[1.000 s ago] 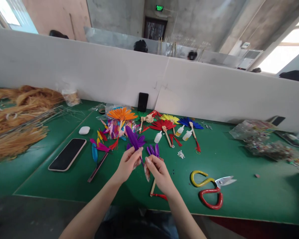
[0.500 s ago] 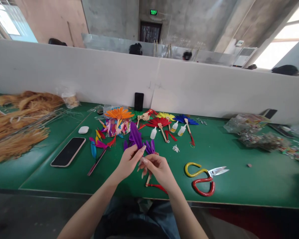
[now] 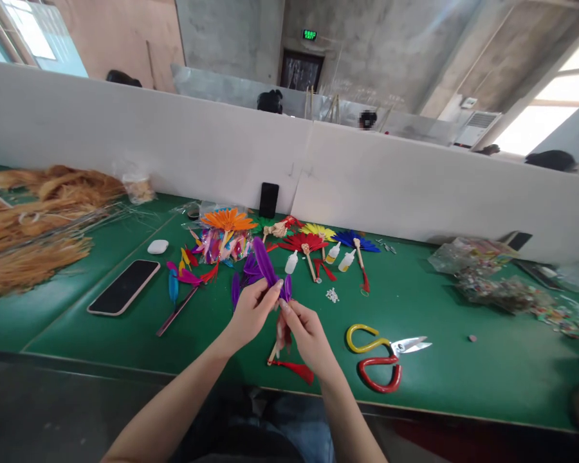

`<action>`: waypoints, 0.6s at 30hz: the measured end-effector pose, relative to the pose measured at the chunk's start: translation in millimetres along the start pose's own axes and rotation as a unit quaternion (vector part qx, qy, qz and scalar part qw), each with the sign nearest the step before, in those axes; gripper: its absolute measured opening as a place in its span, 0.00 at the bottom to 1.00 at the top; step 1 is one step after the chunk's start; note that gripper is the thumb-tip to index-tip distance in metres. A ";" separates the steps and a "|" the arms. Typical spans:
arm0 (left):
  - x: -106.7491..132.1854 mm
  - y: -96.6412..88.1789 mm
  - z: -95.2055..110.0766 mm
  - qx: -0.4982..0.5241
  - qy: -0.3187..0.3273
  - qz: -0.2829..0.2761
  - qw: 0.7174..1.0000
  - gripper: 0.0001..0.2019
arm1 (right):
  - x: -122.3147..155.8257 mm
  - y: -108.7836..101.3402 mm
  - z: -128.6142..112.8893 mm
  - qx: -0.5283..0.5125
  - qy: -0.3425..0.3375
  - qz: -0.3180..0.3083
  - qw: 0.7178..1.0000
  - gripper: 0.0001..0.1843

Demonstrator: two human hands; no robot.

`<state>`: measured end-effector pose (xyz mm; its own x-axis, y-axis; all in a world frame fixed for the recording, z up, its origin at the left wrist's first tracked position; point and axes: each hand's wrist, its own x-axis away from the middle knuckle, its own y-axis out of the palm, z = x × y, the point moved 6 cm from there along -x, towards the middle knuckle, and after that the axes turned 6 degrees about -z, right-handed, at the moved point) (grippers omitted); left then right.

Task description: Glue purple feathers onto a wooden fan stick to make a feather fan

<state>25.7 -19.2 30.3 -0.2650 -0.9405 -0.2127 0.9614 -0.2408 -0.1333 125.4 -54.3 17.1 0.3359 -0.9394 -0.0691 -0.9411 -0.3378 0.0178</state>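
Note:
My left hand is closed on a bunch of purple feathers that fan up and to the left above the green table. My right hand pinches the base of the same bunch from the right, fingertips meeting my left thumb. Below my right hand a wooden stick with a red tassel pokes out. Both hands hover just above the table near its front edge.
Yellow-and-red scissors lie right of my hands. Finished feather fans, small glue bottles, loose feathers, a phone and an earbud case lie behind. Straw bundles fill the left; plastic bags the right.
The feather bunch and both hands have stayed together. My right fingers have shifted closer to the base of the bunch, and the view has drifted slightly.

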 end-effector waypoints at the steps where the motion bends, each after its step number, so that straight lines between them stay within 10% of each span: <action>1: -1.5 3.4 1.8 0.010 0.001 -0.002 1.000 0.17 | 0.3 -2.6 -1.1 -0.013 0.004 -0.015 1.000 0.22; 18: -18.7 30.4 4.9 0.033 0.004 0.044 0.998 0.18 | -6.0 -62.9 -10.3 0.048 0.018 0.023 0.998 0.12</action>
<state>60.2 -10.1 35.0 -0.1803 -0.9569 -0.2279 0.9836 -0.1735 -0.0500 183.0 -28.1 26.6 0.2922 -0.9558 -0.0336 -0.9544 -0.2891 -0.0749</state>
